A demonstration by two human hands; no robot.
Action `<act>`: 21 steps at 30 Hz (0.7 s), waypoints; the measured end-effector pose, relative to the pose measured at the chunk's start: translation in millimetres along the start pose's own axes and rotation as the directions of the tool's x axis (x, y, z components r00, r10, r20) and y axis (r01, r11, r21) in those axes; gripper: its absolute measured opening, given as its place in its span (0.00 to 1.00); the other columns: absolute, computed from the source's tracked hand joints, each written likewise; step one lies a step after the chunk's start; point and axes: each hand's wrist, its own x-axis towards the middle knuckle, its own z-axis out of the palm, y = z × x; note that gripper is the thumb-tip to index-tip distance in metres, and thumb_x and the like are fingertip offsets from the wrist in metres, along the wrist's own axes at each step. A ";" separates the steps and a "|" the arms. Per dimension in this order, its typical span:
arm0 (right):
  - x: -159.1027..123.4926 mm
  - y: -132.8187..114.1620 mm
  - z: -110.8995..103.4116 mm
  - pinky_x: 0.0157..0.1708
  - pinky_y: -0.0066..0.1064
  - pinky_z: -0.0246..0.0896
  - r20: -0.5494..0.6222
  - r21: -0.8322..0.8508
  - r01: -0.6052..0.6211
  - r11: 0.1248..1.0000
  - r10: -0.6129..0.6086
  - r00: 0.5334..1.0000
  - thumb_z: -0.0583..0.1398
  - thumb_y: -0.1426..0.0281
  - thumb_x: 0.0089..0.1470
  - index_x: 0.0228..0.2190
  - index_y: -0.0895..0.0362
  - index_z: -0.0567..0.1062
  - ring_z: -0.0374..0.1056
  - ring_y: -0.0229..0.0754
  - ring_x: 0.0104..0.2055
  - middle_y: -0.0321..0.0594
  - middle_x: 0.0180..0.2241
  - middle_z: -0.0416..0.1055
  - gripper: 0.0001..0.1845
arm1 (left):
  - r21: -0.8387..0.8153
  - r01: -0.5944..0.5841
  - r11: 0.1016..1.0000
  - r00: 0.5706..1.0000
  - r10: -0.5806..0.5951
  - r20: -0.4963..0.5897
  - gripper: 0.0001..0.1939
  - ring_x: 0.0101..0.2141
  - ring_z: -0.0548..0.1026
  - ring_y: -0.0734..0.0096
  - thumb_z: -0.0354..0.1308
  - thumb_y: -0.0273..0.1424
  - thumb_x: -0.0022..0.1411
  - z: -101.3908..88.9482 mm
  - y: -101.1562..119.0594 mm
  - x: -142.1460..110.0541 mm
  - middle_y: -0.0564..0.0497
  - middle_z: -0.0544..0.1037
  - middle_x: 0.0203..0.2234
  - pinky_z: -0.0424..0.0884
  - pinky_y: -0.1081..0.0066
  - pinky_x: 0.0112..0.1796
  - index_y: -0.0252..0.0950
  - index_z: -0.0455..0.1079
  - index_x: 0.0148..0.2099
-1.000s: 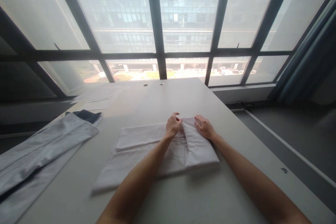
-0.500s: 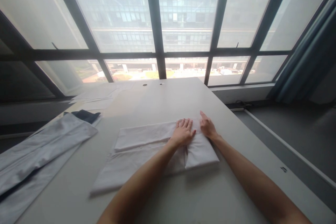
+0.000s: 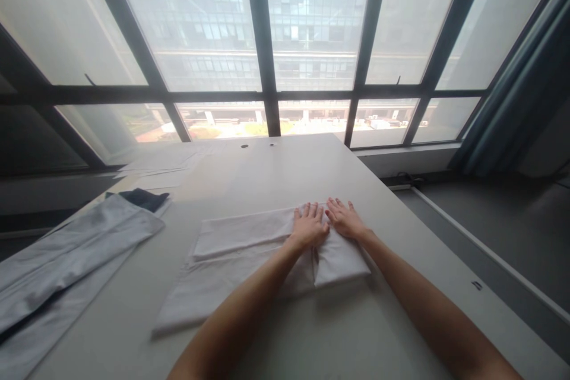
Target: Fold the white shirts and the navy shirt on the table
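A white garment, folded into a flat bundle, lies on the white table; its exact kind I cannot make out. My left hand rests flat on its upper right part, fingers spread and pointing away from me. Beside it, my right hand lies on the far right corner of the cloth, fingers stretched out, close to my left fingers. A folded flap with a crease shows below the hands at the right end. My left forearm hides part of the cloth's near edge.
Pale grey garments with a dark piece lie along the left table edge. White paper sheets are at the far left. A grey-blue curtain hangs at the right, and large windows stand behind the table.
My right hand has moved left from the cloth's right edge onto its far corner, and its fingers have spread from a pointing shape. My left hand has stayed in place.
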 end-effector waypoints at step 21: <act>-95.8 -35.0 14.6 0.71 0.44 0.32 -0.095 0.031 0.014 0.999 -0.011 0.995 0.43 0.63 0.68 0.69 0.65 0.55 0.39 0.46 0.74 0.48 0.71 0.46 0.33 | -0.034 -0.051 0.998 0.997 0.049 -0.066 0.29 0.70 0.46 0.45 0.41 0.38 0.73 -14.8 4.0 -7.5 0.38 0.53 0.71 0.40 0.36 0.64 0.35 0.54 0.72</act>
